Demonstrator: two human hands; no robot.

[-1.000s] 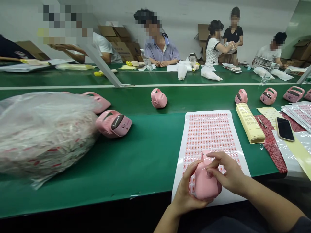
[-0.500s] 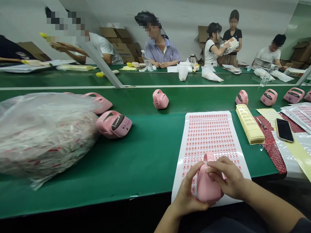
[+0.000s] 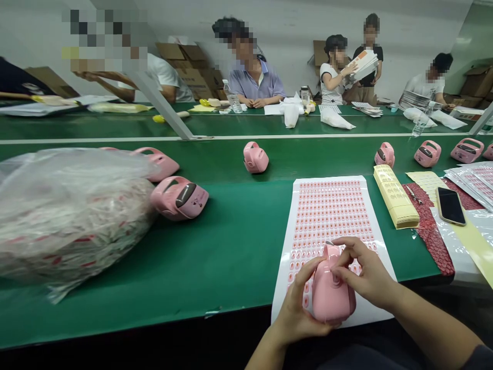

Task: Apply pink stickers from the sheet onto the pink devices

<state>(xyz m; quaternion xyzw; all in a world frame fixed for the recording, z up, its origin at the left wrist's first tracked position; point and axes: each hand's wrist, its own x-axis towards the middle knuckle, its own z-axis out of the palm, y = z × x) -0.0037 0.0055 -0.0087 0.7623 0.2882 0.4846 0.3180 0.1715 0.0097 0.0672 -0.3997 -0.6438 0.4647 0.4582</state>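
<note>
Pink plastic gadget (image 3: 331, 290) is in both hands, right at the near edge of the green belt (image 3: 234, 257), held up over the bottom of a white sticker sheet (image 3: 327, 216) w/ rows and rows of tiny pink-red labels. L hand (image 3: 296, 303) is wrapped round the gadget's left side, fingers closed on the body. R hand (image 3: 365, 270) has its fingers bunched narrow at the top of the gadget, w/ the thumb on its glossy front. Tiny pale bit at the top by the R fingertips (image 3: 341, 242), too small to tell what it is.

Sheet's near end runs out past the belt edge, so not much room on that side. Room to the left tho: wide strip of bare green up to a big clear plastic bag (image 3: 69, 216) stuffed w/ red-and-white stuff, w/ two more pink gadgets (image 3: 179, 198) right by it. Sheet's far edge has a green gap before the next gadget (image 3: 385, 155).

Right side is tight: stack of yellow label sheets (image 3: 396, 198) just beside the sheet, then a red-patterned strip (image 3: 431, 236), a phone (image 3: 450, 205) on a shiny backing sheet, and a pile of label sheets (image 3: 472, 180) at the frame edge. Past the white line on the belt, a co-worker in a blue shirt (image 3: 252, 77) sits w/ hands on the bench, and another (image 3: 335, 67) holds up a white pack.
</note>
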